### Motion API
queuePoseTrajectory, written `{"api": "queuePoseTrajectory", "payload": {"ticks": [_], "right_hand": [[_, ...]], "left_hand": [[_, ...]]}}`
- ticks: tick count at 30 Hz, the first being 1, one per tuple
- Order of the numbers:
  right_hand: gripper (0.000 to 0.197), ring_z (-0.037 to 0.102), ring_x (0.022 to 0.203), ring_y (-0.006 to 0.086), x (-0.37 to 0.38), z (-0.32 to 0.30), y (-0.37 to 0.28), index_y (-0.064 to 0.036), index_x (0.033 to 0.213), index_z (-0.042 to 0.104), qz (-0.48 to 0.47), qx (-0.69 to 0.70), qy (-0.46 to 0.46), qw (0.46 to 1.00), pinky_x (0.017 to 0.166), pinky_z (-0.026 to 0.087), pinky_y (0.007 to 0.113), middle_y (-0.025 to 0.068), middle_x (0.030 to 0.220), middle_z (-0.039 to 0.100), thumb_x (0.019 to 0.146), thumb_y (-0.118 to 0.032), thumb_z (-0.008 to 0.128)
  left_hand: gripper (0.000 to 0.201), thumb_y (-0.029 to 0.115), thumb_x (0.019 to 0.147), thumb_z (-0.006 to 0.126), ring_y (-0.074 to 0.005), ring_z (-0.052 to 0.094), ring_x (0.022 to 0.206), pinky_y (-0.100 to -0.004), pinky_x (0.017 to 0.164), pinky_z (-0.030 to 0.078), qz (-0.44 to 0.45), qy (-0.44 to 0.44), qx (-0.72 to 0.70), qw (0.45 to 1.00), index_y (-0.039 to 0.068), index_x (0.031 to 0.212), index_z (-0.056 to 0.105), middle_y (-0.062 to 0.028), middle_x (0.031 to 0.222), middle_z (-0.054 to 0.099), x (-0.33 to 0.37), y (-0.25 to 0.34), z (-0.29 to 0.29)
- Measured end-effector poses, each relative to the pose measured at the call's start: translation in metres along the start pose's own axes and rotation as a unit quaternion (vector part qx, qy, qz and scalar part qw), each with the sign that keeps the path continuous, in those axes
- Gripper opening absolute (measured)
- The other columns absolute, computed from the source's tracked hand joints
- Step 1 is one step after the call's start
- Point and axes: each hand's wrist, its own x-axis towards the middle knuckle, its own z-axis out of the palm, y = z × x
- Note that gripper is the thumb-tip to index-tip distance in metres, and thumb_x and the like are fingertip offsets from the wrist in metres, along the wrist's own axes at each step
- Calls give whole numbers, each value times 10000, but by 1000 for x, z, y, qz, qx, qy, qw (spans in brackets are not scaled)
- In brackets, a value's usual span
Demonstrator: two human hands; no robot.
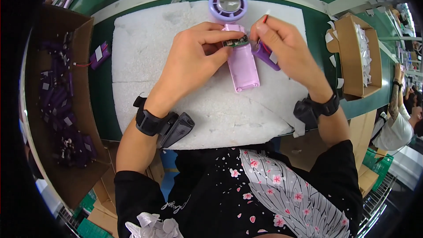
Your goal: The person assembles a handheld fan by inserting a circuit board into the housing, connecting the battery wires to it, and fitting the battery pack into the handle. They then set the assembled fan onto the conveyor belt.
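Observation:
A handheld fan lies on the foam sheet, its round lilac head pointing away from me and its long pink handle shell toward me. My left hand grips a small green circuit board by its left end, between thumb and fingers, over the upper part of the shell. To the right, my right hand pinches a thin wire with a red end. Below those fingers, a purple battery with a white label rests beside the shell, partly covered by the hand.
A white foam sheet covers the green bench. Another purple battery pack with wires lies left of it. Farther left stands a deep cardboard box of purple packs; at right, a carton holds white pieces. Another person is at far right.

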Motion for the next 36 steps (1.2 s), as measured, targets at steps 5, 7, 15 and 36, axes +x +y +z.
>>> {"api": "queuePoseTrajectory", "payload": {"ticks": [5, 7, 15, 36], "right_hand": [[175, 541, 662, 115, -4, 15, 10, 18, 874, 639, -121, -119, 52, 984, 590, 422, 268, 38, 807, 564, 951, -126, 577], [124, 546, 648, 154, -5, 16, 6, 17, 849, 635, -163, -195, 58, 965, 569, 419, 291, 64, 807, 552, 901, -94, 617], [83, 559, 645, 227, -10, 20, 5, 14, 831, 649, -189, -271, 34, 943, 581, 442, 327, 95, 816, 558, 837, -69, 658], [84, 517, 610, 210, -2, 21, 12, -6, 788, 688, -171, -209, 35, 962, 558, 409, 327, 90, 746, 516, 791, -88, 671]], "left_hand": [[310, 18, 818, 627, -160, 675, 851, -250, 732, 541, 7, 20, 22, 1000, 33, 1117, 708, -130, 1104, 647, 3, -1, 3], [297, 30, 831, 622, -167, 675, 862, -253, 737, 539, -9, 9, 20, 1000, 32, 1116, 708, -136, 1114, 645, 2, 2, 1], [263, 89, 882, 632, -189, 665, 877, -267, 761, 527, 9, 0, 38, 999, 37, 1130, 704, -152, 1107, 640, -1, 9, 3], [376, -12, 848, 643, -133, 629, 967, -238, 806, 521, -29, -49, -16, 998, 34, 1221, 655, -97, 1187, 604, 1, 0, -8]]}}
